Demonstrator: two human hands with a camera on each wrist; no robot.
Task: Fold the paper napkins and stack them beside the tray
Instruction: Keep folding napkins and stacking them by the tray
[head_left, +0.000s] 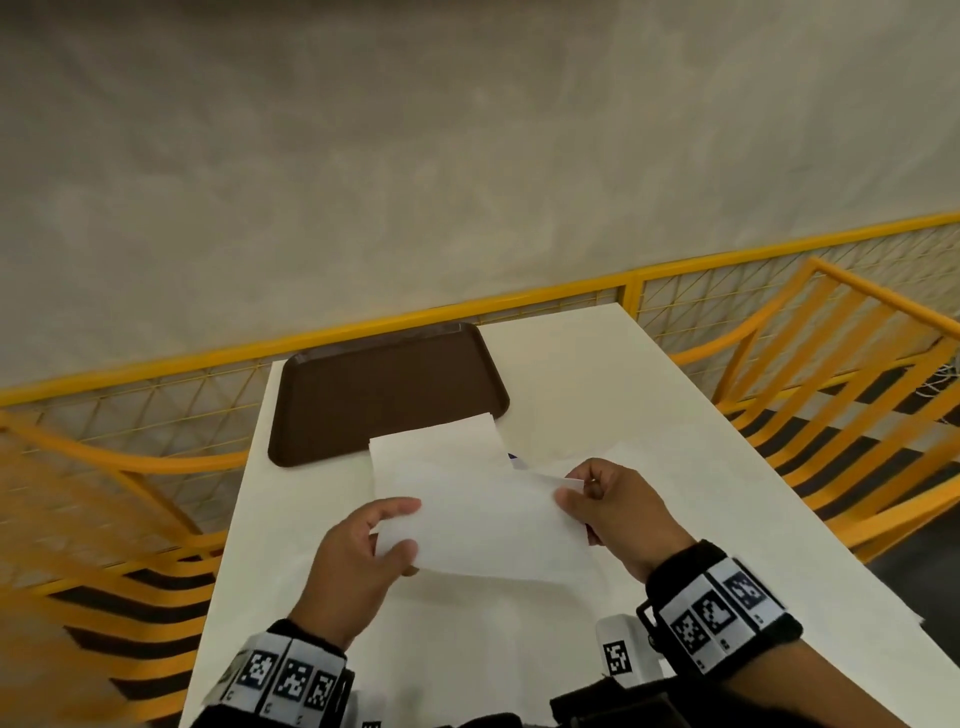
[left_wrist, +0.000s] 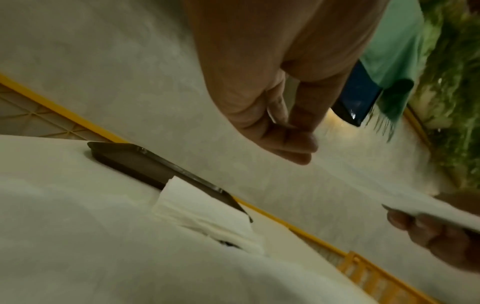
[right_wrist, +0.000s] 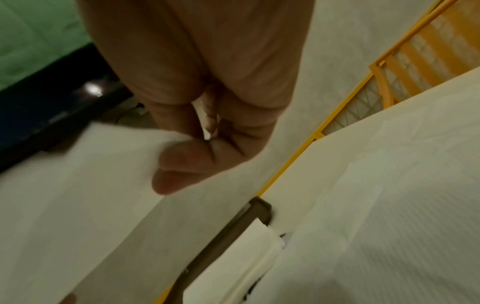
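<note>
The paper napkin hangs just above the counter, near the brown tray and the napkin pile that overlaps the tray's near edge. The left hand has a pinching grip on its left edge and the right hand on its right edge. The sheet looks feather-light, limp and easy to tear, so it probably handles best held by edges or corners with gentle, even tension.
</note>
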